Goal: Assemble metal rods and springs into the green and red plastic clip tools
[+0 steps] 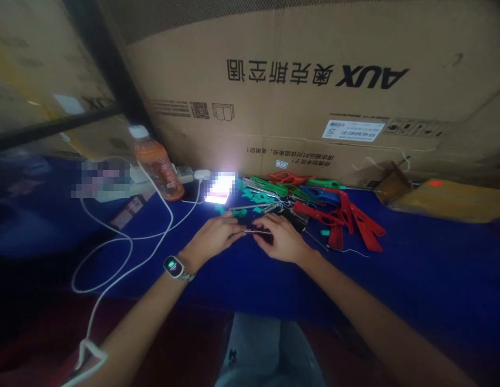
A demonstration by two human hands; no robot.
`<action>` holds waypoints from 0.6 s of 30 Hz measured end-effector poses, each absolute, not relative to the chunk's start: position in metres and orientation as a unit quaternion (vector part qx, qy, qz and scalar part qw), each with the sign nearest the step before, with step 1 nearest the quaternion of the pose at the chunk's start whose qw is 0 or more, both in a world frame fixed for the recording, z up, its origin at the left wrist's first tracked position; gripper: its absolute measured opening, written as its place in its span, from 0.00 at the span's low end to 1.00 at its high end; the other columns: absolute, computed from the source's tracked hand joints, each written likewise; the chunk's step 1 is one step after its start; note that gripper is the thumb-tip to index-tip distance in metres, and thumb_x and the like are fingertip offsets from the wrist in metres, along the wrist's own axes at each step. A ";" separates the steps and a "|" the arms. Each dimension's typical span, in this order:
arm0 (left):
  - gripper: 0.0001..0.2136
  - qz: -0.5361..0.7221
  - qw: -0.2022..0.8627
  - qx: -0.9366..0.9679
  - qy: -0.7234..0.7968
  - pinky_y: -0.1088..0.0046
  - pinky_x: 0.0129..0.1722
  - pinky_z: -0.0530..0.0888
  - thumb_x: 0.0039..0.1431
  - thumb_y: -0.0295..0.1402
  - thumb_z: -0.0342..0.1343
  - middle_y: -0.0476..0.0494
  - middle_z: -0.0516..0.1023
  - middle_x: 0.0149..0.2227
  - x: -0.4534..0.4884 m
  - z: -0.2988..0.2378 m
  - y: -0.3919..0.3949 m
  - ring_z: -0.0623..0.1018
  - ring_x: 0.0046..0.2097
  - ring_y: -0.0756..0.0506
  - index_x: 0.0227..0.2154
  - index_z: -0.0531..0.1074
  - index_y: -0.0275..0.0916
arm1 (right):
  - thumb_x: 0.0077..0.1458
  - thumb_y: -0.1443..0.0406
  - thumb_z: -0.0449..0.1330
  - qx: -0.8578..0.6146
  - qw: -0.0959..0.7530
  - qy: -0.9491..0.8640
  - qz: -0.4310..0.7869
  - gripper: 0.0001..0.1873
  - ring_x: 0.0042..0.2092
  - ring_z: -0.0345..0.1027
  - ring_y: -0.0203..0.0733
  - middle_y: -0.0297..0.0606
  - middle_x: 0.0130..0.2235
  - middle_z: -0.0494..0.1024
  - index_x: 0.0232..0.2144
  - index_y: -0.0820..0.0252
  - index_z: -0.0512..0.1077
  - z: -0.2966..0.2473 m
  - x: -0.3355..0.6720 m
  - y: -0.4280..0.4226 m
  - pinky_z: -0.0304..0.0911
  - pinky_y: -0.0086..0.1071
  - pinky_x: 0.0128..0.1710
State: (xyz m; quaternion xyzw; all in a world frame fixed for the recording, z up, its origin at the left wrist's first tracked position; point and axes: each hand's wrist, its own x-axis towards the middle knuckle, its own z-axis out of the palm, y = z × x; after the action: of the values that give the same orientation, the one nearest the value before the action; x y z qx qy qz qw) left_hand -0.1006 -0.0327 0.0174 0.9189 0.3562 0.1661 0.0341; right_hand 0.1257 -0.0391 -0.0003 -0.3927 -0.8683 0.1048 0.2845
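My left hand [218,235], a watch on its wrist, has its fingers closed on one end of a thin dark piece with a pale edge [258,232]. The other end sits between the fingers and thumb of my right hand [283,236]. The fingers cover much of this piece, and its kind does not show. Just beyond my hands lies a heap of red [334,215], green [270,185] and blue [322,194] plastic handles with finger loops. Thin metal rods, small teal parts [256,199] and fine wires are mixed in with them.
A lit phone [221,188] leans behind my left hand. An orange drink bottle [158,164] stands by a power strip, and a white cable [131,252] loops over the blue tabletop [250,285]. Large cardboard [274,118] walls the back. A yellow packet [447,201] lies right.
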 end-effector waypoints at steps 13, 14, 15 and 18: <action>0.08 0.128 0.037 0.921 0.366 0.69 0.41 0.70 0.67 0.31 0.54 0.45 0.81 0.36 -0.088 0.025 -0.021 0.76 0.43 0.43 0.40 0.79 0.41 | 0.57 0.67 0.63 -0.456 0.262 -0.844 0.105 0.04 0.42 0.72 0.45 0.38 0.39 0.79 0.36 0.57 0.73 0.004 0.119 -0.035 0.64 0.37 0.44; 0.08 0.130 0.036 0.922 0.363 0.69 0.42 0.69 0.66 0.31 0.54 0.45 0.81 0.36 -0.086 0.026 -0.020 0.76 0.42 0.43 0.39 0.79 0.40 | 0.57 0.67 0.63 -0.463 0.268 -0.837 0.113 0.04 0.41 0.73 0.44 0.37 0.39 0.79 0.36 0.57 0.73 0.003 0.120 -0.036 0.64 0.37 0.43; 0.08 0.130 0.034 0.923 0.362 0.68 0.42 0.69 0.66 0.31 0.54 0.45 0.81 0.35 -0.084 0.027 -0.019 0.75 0.41 0.44 0.37 0.79 0.40 | 0.56 0.67 0.63 -0.469 0.275 -0.831 0.123 0.04 0.39 0.74 0.43 0.37 0.38 0.80 0.36 0.57 0.74 0.003 0.121 -0.036 0.65 0.36 0.42; 0.08 0.128 0.011 0.923 0.363 0.68 0.39 0.69 0.65 0.28 0.53 0.45 0.79 0.32 -0.079 0.030 -0.018 0.74 0.39 0.43 0.32 0.77 0.39 | 0.55 0.64 0.65 -0.466 0.300 -0.817 0.156 0.07 0.39 0.75 0.43 0.36 0.39 0.81 0.37 0.56 0.74 0.001 0.122 -0.036 0.66 0.35 0.41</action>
State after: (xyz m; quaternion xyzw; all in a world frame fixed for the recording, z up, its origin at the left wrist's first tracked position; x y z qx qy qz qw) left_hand -0.0790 -0.0180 0.0298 0.9229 0.3630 0.1276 0.0113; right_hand 0.1222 -0.0360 0.0011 -0.4664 -0.8175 0.1565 0.2995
